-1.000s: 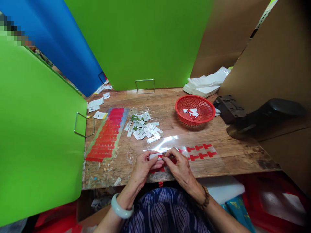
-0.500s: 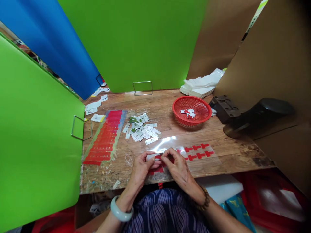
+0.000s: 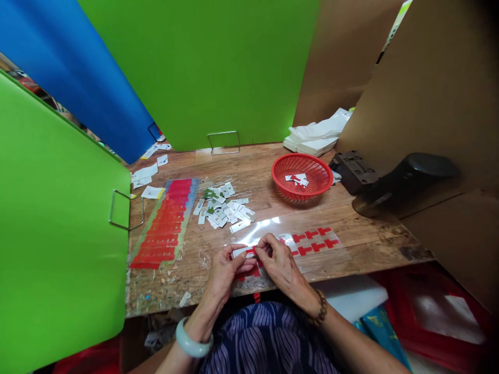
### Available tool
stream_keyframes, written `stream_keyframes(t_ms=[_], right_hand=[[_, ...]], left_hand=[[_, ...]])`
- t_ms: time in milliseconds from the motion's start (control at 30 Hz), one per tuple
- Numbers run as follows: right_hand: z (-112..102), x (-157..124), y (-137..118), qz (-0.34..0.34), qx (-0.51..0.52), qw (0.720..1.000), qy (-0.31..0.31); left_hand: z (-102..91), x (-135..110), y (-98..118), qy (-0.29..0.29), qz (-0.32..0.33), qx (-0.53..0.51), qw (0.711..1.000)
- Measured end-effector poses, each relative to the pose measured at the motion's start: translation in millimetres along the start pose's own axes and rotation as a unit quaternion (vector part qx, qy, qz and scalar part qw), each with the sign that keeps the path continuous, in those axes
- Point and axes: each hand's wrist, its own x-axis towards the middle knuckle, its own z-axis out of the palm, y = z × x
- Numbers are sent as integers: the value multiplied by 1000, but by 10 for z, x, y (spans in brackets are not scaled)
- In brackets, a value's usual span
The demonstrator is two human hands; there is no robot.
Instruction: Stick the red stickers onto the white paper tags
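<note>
Near the table's front edge, my left hand (image 3: 230,266) is closed on a small flat whitish plate (image 3: 238,252), its thumb on top. My right hand (image 3: 278,258) pinches at the plate's right end, where a bit of red sticker (image 3: 250,253) shows; what lies between its fingertips is partly hidden. Under and beside both hands lies a clear film sheet (image 3: 342,254) with rows of red T-shaped stickers (image 3: 324,244). Beyond my left hand is a loose pile of similar silvery-white plates (image 3: 224,208), a few with green patches.
A red plastic basket (image 3: 317,179) holds a few white pieces with red on them. Left lies a strip of red stickers (image 3: 161,234). White bags (image 3: 322,136) are stacked at the back. A dark metal device (image 3: 405,179) stands right; green panels (image 3: 198,67) wall the table (image 3: 167,291).
The view has shifted slightly. More red now shows on the plate between my hands, at my right fingertips. Both hands keep nearly the same place.
</note>
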Motion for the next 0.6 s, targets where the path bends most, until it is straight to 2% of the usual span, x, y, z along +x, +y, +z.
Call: stream_keyframes(t_ms=[600], right_hand=[[7,-4,-10,-17,-41,999,-5]], left_hand=[[42,-27,-15,26,15,14,999]])
